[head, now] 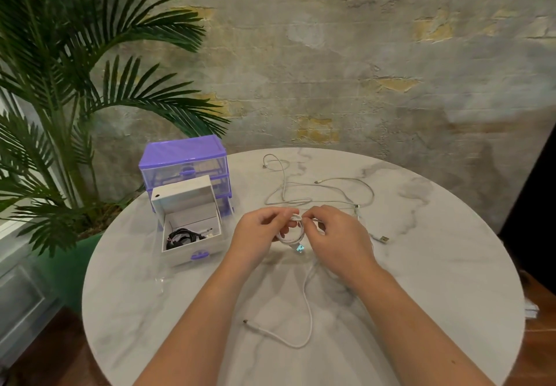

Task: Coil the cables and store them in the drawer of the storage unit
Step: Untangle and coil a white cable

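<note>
Marble counter (421,265) carries the open drawer (192,235) left of both hands (296,235), which pinch a half-wound white cable (290,235) whose loose tail may spring uncoiled.

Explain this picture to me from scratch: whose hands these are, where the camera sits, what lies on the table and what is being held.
There is no machine here. One camera, worn on a person's head, looks forward and down at their own two bare hands over a round marble-look table. The left hand and the right hand together hold a white cable they are winding into a small coil; its loose end trails on the table toward the person. Farther back lie more white cables, uncoiled. At the left stands a purple storage unit with one drawer pulled out; a coiled black cable already lies in it. Behind the unit is a palm-like plant.
</note>
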The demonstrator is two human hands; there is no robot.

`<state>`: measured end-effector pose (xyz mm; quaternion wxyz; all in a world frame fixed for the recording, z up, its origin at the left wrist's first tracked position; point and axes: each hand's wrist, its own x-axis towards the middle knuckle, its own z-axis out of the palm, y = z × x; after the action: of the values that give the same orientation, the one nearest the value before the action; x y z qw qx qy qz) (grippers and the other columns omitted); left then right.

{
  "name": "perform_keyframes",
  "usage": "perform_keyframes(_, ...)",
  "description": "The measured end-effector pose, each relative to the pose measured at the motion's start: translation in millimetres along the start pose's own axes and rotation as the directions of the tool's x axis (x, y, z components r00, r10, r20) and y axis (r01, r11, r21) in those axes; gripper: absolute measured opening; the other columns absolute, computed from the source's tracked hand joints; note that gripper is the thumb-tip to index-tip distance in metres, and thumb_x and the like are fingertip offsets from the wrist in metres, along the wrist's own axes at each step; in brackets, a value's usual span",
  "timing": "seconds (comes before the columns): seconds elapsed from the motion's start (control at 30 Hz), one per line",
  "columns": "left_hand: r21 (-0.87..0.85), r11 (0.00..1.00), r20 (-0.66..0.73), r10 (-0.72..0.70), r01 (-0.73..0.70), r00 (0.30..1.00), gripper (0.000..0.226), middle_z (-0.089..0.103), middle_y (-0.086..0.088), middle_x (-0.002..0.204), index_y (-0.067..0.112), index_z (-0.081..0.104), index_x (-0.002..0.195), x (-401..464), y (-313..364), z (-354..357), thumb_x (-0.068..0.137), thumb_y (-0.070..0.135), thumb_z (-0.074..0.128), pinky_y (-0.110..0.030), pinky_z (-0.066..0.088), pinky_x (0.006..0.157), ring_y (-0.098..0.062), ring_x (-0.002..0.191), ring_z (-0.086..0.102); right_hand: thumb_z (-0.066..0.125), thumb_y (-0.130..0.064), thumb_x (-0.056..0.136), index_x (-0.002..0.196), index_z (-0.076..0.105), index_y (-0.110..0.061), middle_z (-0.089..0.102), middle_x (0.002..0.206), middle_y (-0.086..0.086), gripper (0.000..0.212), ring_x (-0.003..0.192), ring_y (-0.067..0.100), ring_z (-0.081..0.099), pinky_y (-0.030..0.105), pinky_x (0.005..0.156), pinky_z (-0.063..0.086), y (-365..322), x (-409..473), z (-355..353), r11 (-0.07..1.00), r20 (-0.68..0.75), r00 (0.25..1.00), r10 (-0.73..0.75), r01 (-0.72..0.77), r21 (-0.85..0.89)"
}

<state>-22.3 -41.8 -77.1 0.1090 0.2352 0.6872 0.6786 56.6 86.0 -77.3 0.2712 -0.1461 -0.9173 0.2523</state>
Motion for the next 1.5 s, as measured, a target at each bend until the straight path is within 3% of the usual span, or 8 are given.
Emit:
perform_keyframes(0.23, -0.117, 0.987, 0.047, -0.11, 0.114, 0.993, 0.014, 0.068, -0.005, 0.081, 0.012, 0.076, 0.096, -5, 6, -3, 0.089, 0.017, 0.066, -0.015, 0.05, 0.061, -0.005, 0.061, 0.055, 0.045, -0.037, 0.1, 0.106, 0.067, -0.032, 0.065, 0.1, -0.012, 0.023, 0.088, 0.011, 0.057, 0.033, 0.082, 0.041, 1, 1, -1, 0.998, -0.009, 0.998, -0.07, 0.07, 0.002)
perform_keyframes(0.47, -0.025, 0.994, 0.097, -0.104, 0.107, 0.99, 0.012, 0.071, -0.001, 0.075, 0.011, 0.076, 0.096, -6, 8, -7, 0.086, 0.011, 0.07, -0.017, 0.053, 0.062, -0.008, 0.062, 0.06, 0.069, -0.039, 0.086, 0.089, 0.074, -0.027, 0.055, 0.077, -0.013, 0.013, 0.073, 0.005, 0.045, 0.03, 0.073, 0.04, 14, 8, -1, 0.99, -0.273, 0.956, -0.112, 0.13, 0.051)
perform_keyframes(0.6, -0.066, 0.995, 0.077, -0.065, 0.07, 0.995, 0.016, 0.068, 0.001, 0.066, 0.009, 0.075, 0.1, -6, 11, -6, 0.084, 0.009, 0.071, -0.02, 0.056, 0.066, -0.007, 0.062, 0.06, 0.059, -0.033, 0.095, 0.108, 0.071, -0.028, 0.041, 0.082, -0.012, 0.019, 0.088, 0.013, 0.045, 0.027, 0.081, 0.033, 15, 13, 1, 0.981, -0.269, 0.949, -0.164, 0.186, 0.059)
perform_keyframes(0.73, -0.24, 0.97, -0.073, -0.063, 0.044, 0.995, 0.016, 0.07, -0.005, 0.08, 0.012, 0.074, 0.1, -3, 14, -11, 0.086, 0.01, 0.069, -0.02, 0.057, 0.065, -0.007, 0.067, 0.063, 0.045, -0.025, 0.1, 0.127, 0.059, -0.025, 0.043, 0.099, -0.006, 0.03, 0.098, 0.018, 0.042, 0.025, 0.088, 0.028, 21, 14, 4, 0.987, -0.212, 0.969, -0.128, 0.145, 0.067)
perform_keyframes(1.0, -0.492, 0.87, -0.189, -0.13, 0.02, 0.973, 0.016, 0.072, 0.005, 0.08, 0.014, 0.069, 0.106, 2, 12, -22, 0.09, 0.014, 0.064, -0.018, 0.056, 0.067, -0.002, 0.068, 0.064, 0.039, -0.024, 0.104, 0.12, 0.065, -0.014, 0.048, 0.116, 0.006, 0.032, 0.108, 0.026, 0.038, 0.036, 0.097, 0.037, 45, 16, 12, 0.994, 0.009, 0.999, 0.039, -0.038, -0.106)
perform_keyframes(1.23, -0.473, 0.88, -0.135, -0.125, 0.047, 0.983, 0.019, 0.074, 0.003, 0.084, 0.016, 0.07, 0.107, 0, 12, -18, 0.089, 0.013, 0.064, -0.016, 0.054, 0.063, -0.003, 0.072, 0.066, 0.051, -0.019, 0.1, 0.114, 0.07, -0.008, 0.057, 0.094, 0.002, 0.026, 0.09, 0.02, 0.059, 0.018, 0.076, 0.035, 40, 19, 1, 0.969, -0.14, 0.977, 0.158, -0.127, 0.214)
perform_keyframes(1.37, -0.37, 0.927, -0.1, -0.1, 0.056, 0.99, 0.022, 0.074, 0.001, 0.088, 0.016, 0.072, 0.109, -2, 12, -11, 0.087, 0.016, 0.067, -0.014, 0.052, 0.068, -0.002, 0.078, 0.066, 0.056, -0.016, 0.098, 0.115, 0.069, -0.014, 0.068, 0.084, 0.006, 0.022, 0.073, 0.017, 0.066, 0.023, 0.072, 0.056, 22, 18, -14, 0.621, -0.121, 0.94, 0.319, -0.111, 0.776)
perform_keyframes(1.5, -0.304, 0.951, -0.068, -0.087, 0.062, 0.994, 0.024, 0.075, 0.004, 0.093, 0.019, 0.073, 0.109, -5, 14, -6, 0.086, 0.019, 0.069, -0.015, 0.049, 0.084, 0.0, 0.083, 0.062, 0.05, -0.018, 0.1, 0.113, 0.066, -0.011, 0.07, 0.087, 0.011, 0.022, 0.074, 0.025, 0.07, 0.029, 0.069, 0.06, 14, 14, -19, 0.328, 0.04, 0.956, 0.292, -0.14, 0.934)
